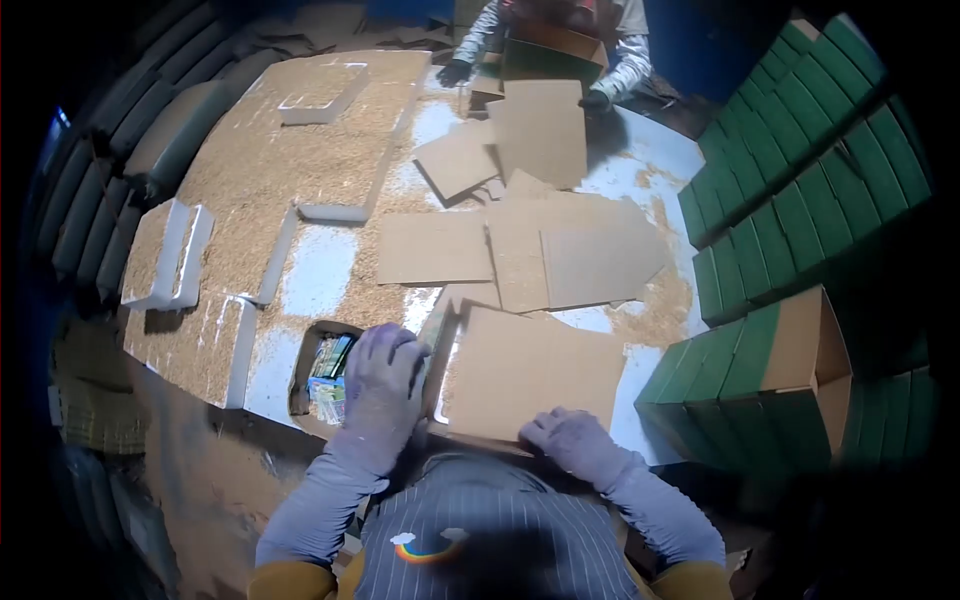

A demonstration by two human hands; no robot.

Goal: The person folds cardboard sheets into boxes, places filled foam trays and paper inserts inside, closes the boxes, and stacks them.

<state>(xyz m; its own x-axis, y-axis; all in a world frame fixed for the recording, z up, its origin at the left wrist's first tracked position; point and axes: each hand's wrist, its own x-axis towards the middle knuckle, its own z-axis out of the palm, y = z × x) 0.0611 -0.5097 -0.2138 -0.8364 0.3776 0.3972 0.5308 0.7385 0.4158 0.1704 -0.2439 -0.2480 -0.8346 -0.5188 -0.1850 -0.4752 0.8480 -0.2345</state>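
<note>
My left hand (383,385), in a pale glove, hangs between a small bin (303,372) of colourful packets and an open box (437,350). Its fingers point forward and curl slightly; whether they hold anything is hidden. At the box's near right edge rests my right hand (575,445), also gloved, with its fingers bent over a cardboard sheet (535,370). That sheet covers most of the box. A strip of white rim and some grain-like material show at the box's left side.
Loose cardboard sheets (435,248) lie beyond the box. White trays (165,255) and grainy material (270,150) spread over the table's left. Green boxes (810,190) are stacked at right. Across the table, a co-worker's gloved hands (455,73) flank another box (550,58).
</note>
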